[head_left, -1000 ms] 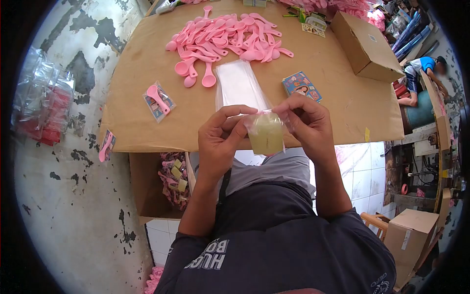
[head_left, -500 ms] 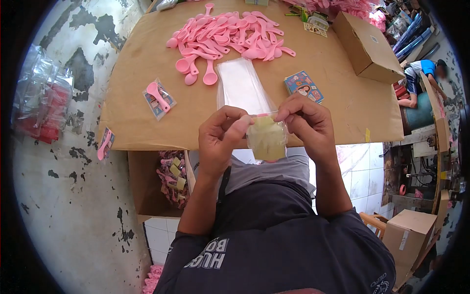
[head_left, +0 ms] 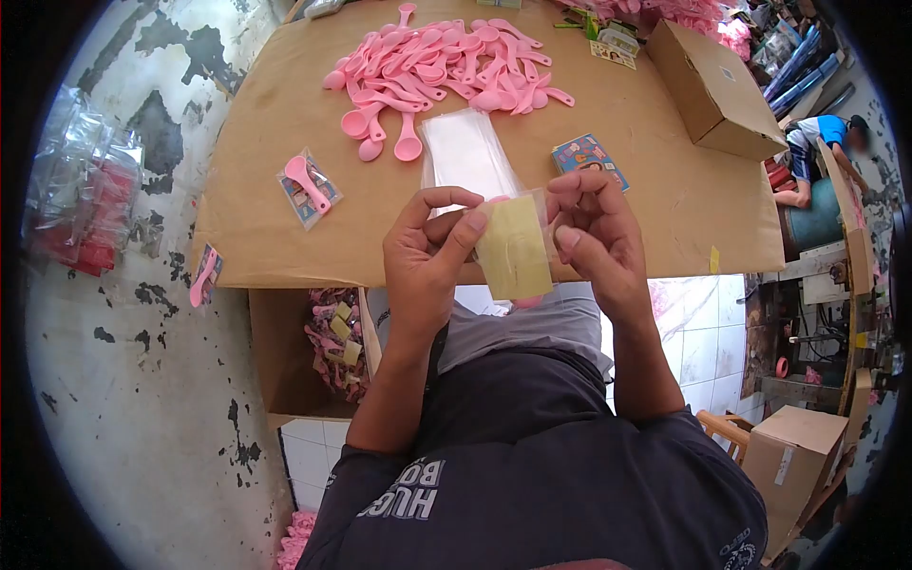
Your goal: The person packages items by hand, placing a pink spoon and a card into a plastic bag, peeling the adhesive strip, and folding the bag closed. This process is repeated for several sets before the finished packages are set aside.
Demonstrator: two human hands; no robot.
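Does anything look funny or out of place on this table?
One bagged pink spoon hangs half off the left edge of the table and might slip, while a second bagged spoon lies flat on top. The loose pink spoons sit in a messy heap. The packet in the left hand and right hand looks fine.

Before us, table [head_left: 285, 218] under brown paper. On our left, grey concrete floor [head_left: 142, 427], blotched with dark patches. On our right, white tiles [head_left: 703, 342], wooden chair [head_left: 727, 429]. Even, soft light throughout.
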